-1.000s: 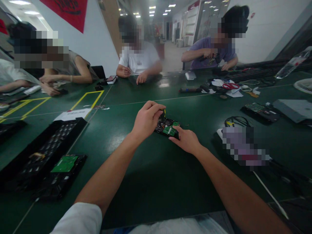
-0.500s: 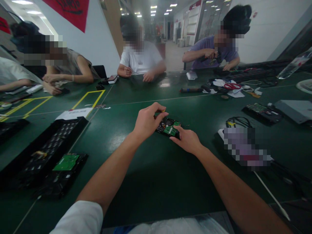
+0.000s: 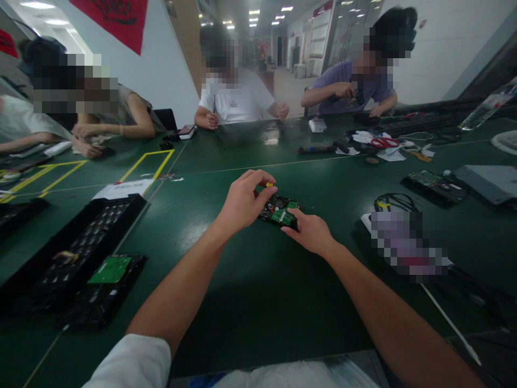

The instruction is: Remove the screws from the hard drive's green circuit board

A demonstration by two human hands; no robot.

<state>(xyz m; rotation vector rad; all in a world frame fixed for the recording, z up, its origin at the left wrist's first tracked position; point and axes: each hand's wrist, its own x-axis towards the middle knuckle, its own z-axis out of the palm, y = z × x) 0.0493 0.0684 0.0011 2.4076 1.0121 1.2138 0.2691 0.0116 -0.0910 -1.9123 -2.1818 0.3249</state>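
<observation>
A hard drive (image 3: 283,213) with a green circuit board facing up lies on the dark green table in front of me. Over its far left part, my left hand (image 3: 246,200) pinches a small yellow-topped screwdriver (image 3: 269,185); its shaft is hidden behind the fingers. My right hand (image 3: 313,230) grips the drive's near right side, the index finger lying on the board and the thumb at the edge. Tiny screws (image 3: 311,207) are on the table just right of the drive.
To the left are a long black tray (image 3: 86,237) and another hard drive (image 3: 109,285). At right lie a pale blurred device (image 3: 404,242) with cables, a further drive (image 3: 436,186) and a grey box (image 3: 488,183). Scissors (image 3: 383,143) and scraps lie farther back. Several people sit opposite.
My left fingers have shifted slightly, and more of the screwdriver's yellow top shows. My right hand and the drive stay put. The middle person opposite has moved a hand outward.
</observation>
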